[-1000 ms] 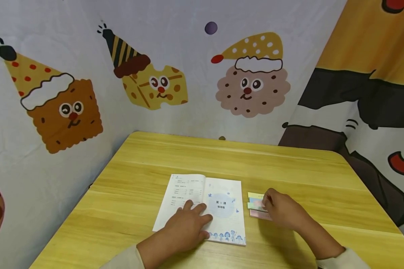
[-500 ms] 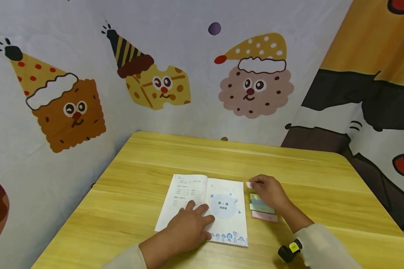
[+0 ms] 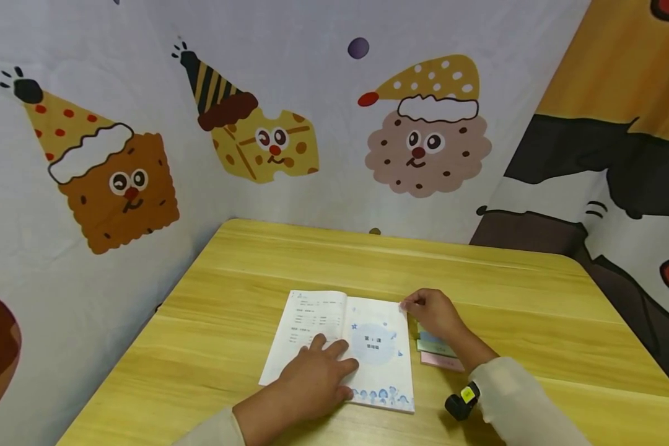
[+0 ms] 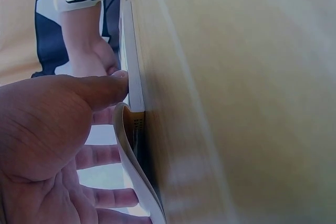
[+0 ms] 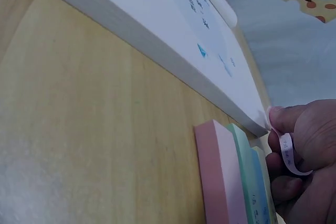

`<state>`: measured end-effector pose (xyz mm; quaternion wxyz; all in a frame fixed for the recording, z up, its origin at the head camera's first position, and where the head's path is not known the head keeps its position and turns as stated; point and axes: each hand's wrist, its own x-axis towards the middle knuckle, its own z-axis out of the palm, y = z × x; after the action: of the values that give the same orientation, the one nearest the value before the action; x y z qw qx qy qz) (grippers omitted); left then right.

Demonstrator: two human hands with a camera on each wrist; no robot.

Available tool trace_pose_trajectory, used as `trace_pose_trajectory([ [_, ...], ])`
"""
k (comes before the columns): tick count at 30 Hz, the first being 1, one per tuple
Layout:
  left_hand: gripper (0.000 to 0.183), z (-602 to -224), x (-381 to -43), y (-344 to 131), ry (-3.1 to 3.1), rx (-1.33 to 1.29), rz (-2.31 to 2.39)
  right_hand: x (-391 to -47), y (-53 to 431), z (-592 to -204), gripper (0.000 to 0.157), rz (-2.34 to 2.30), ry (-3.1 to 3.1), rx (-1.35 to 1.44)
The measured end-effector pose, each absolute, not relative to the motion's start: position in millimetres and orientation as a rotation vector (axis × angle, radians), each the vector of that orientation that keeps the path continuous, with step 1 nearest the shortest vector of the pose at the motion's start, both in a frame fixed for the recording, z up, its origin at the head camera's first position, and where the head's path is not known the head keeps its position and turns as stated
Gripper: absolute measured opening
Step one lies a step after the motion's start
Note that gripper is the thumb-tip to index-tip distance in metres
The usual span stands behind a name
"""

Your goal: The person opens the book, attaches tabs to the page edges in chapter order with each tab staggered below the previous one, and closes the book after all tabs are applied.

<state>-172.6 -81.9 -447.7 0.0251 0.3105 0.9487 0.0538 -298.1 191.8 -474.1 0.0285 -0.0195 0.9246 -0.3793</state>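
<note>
From the head, our left hand (image 3: 316,375) lies spread on the open book (image 3: 376,375), our right hand (image 3: 436,317) at its far right corner. Left wrist — we see straight fingers (image 4: 113,198). Right wrist — that hand pinches a curled paper strip (image 5: 287,153).

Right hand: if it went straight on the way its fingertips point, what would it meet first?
Most likely the open book, at the far right corner of its right-hand page. The right hand, pinching a curled paper strip, looks right at that corner; whether they touch is unclear.
</note>
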Motion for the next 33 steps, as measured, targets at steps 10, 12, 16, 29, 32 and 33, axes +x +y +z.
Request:
trace_pose_trajectory([
  [10, 0.042, -449.4, -172.3, -82.5, 2.946, 0.973, 0.176, -299.7, 188.2, -475.4, 0.018, -1.116, 2.848, -0.025],
  [12, 0.042, -449.4, -172.5, -82.3, 2.944, 0.970, 0.179, -299.6, 188.1, -475.4, 0.018, -1.112, 2.851, -0.028],
  [16, 0.043, -449.4, -173.1, -82.0, 2.941, 0.967, 0.179, -300.0, 187.5, -477.0, 0.017, -1.104, 2.859, -0.018],
  [29, 0.043, -450.3, -173.3, -83.4, 2.951, 0.988, 0.173, -299.8, 186.8, -479.2, 0.017, -1.116, 2.864, -0.023],
  [32, 0.043, -450.1, -173.4, -83.8, 2.956, 0.993, 0.171, -300.4, 186.7, -479.8, 0.017, -1.116, 2.867, -0.023],
  [33, 0.043, -450.0, -173.5, -83.9, 2.957, 0.993, 0.171, -300.6, 186.6, -480.1, 0.017, -1.117, 2.868, -0.023],
])
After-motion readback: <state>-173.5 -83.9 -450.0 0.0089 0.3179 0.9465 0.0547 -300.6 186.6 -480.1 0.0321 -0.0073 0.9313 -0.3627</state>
